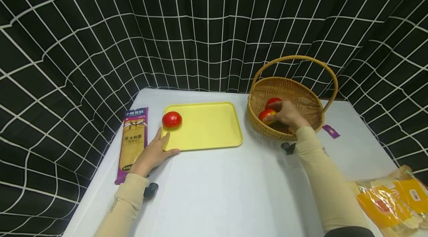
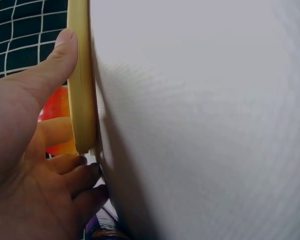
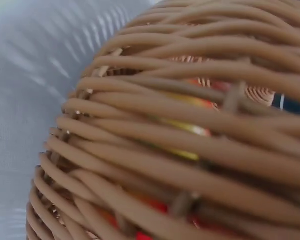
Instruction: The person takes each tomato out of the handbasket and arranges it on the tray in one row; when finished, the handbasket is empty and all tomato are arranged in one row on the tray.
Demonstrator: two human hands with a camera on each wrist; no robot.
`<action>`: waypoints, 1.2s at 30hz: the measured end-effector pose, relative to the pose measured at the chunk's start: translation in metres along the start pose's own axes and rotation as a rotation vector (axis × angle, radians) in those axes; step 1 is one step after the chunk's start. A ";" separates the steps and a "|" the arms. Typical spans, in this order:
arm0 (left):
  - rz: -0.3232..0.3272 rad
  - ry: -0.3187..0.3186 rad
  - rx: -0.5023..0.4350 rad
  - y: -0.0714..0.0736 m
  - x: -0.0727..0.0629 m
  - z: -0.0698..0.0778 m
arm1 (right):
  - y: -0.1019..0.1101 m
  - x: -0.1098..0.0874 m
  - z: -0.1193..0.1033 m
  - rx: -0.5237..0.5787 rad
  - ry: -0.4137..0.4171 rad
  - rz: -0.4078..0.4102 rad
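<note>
My left hand (image 1: 154, 155) lies at the near left corner of a yellow tray (image 1: 207, 125), fingers spread and fairly straight. In the left wrist view its thumb (image 2: 65, 52) rests against the tray's rim (image 2: 82, 100). A shiny red round fruit (image 1: 172, 120) sits in the tray's left end, just beyond the fingertips. Inside a wicker basket (image 1: 301, 90) my right hand (image 1: 290, 115) grips a red-and-yellow apple (image 1: 266, 115). Another red fruit (image 1: 274, 101) lies behind it, partly hidden. Only the basket's woven side (image 3: 180, 125) and colours through its gaps show in the right wrist view.
A purple-and-yellow pasta packet (image 1: 133, 140) lies left of the tray. The basket's tall handle (image 1: 294, 58) arches above its opening. Right of the basket is a small purple packet (image 1: 331, 131). A yellow-and-clear bag (image 1: 391, 201) lies at the near right.
</note>
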State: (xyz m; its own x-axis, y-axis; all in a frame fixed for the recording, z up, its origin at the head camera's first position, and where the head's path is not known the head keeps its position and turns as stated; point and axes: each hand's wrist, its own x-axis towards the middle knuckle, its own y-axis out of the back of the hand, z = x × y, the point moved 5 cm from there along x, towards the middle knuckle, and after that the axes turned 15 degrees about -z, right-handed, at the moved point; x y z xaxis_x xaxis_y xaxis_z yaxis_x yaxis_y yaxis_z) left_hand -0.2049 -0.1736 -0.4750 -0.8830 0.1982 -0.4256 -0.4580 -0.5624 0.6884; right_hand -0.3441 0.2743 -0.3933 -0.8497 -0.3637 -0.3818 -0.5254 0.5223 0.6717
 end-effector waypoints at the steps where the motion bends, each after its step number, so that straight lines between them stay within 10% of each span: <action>1: 0.000 0.000 0.000 0.000 0.000 0.000 | -0.001 0.000 0.000 0.013 -0.008 0.007; 36: -0.002 0.012 -0.006 0.000 0.002 -0.001 | 0.008 -0.005 -0.025 0.078 -0.025 0.139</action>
State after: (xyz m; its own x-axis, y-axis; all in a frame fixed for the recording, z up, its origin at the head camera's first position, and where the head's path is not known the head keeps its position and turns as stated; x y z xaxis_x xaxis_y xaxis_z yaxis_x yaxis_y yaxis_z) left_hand -0.2065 -0.1742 -0.4761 -0.8807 0.1901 -0.4338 -0.4592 -0.5668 0.6840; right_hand -0.3431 0.2608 -0.3698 -0.9146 -0.2651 -0.3052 -0.4040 0.6247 0.6682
